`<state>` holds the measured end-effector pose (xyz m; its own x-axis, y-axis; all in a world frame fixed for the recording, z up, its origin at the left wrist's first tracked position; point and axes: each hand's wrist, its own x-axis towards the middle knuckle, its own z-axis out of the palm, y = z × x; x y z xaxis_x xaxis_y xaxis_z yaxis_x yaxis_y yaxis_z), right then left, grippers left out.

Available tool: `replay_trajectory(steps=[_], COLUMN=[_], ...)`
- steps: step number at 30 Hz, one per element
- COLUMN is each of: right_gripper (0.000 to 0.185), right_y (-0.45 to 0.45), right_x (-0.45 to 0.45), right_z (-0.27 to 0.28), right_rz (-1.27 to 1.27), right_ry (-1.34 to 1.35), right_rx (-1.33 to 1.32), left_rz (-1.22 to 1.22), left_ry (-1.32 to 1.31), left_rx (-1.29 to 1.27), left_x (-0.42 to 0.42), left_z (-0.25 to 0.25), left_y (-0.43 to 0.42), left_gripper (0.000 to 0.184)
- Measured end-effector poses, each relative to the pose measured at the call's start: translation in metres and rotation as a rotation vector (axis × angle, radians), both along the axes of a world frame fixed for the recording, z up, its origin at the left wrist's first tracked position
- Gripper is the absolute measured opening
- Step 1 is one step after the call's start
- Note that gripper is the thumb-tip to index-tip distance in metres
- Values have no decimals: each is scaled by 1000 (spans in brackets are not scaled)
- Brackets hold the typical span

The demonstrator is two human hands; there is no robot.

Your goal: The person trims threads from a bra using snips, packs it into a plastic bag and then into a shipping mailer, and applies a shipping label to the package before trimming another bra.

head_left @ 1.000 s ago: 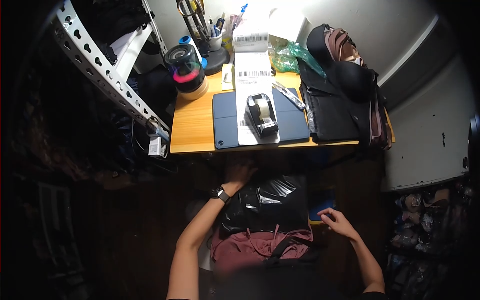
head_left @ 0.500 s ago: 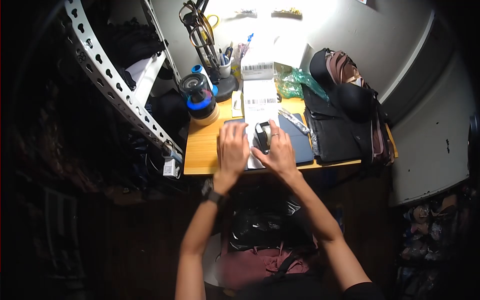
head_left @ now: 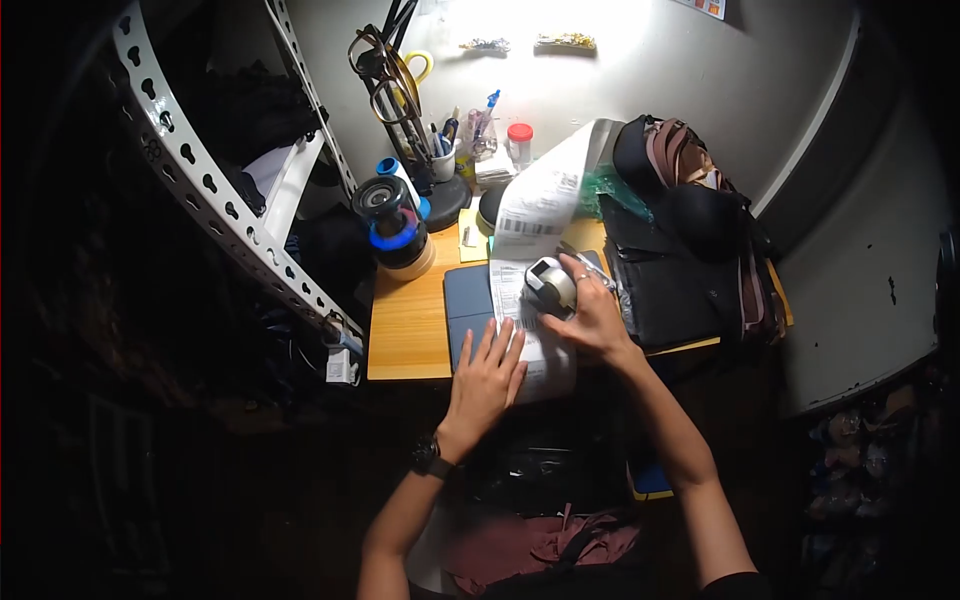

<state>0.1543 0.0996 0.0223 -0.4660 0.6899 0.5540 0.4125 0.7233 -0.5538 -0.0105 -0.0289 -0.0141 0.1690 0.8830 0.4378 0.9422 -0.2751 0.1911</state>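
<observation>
My left hand [head_left: 487, 382] lies with fingers spread on the lower end of a long printed label strip [head_left: 530, 225], near the desk's front edge. Thumb and fingers of my right hand [head_left: 592, 318] are wrapped round a black tape dispenser [head_left: 551, 287] with a pale roll, over the strip. Beneath is a blue-grey tablet case [head_left: 467, 300]. The strip's upper part rises and bends toward the back right. A cutter [head_left: 588, 262] is partly hidden behind my right hand. Below the desk, a black plastic package [head_left: 530, 475] and mauve cloth [head_left: 500, 550] are near my lap.
On the wooden desk [head_left: 400, 335], a speaker [head_left: 393, 225] and a lamp base [head_left: 445, 203] are at the left, by a pen cup [head_left: 443, 163]. Folded black garments [head_left: 665, 285] and bras [head_left: 705, 220] are stacked at the right. A white perforated rack [head_left: 215, 190] borders the left.
Both hands have come up from below the desk. My right hand has taken hold of the dispenser. The label strip has shifted toward me over the desk edge, and its far end has lifted.
</observation>
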Motion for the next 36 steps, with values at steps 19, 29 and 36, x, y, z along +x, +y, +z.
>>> replay_trajectory(steps=[19, 29, 36], right_gripper=[22, 15, 35], right_y=[-73, -207, -170], right_x=[9, 61, 79], right_z=[-48, -43, 49], right_rz=[106, 633, 908], right_ry=[-150, -317, -247], right_rx=[596, 1, -554], left_rz=[-60, 123, 176], left_ry=[-226, 4, -247], left_rx=[-66, -170, 109], left_x=[-13, 17, 21], left_z=[9, -8, -11], left_y=[-7, -9, -52], left_gripper=[35, 95, 95])
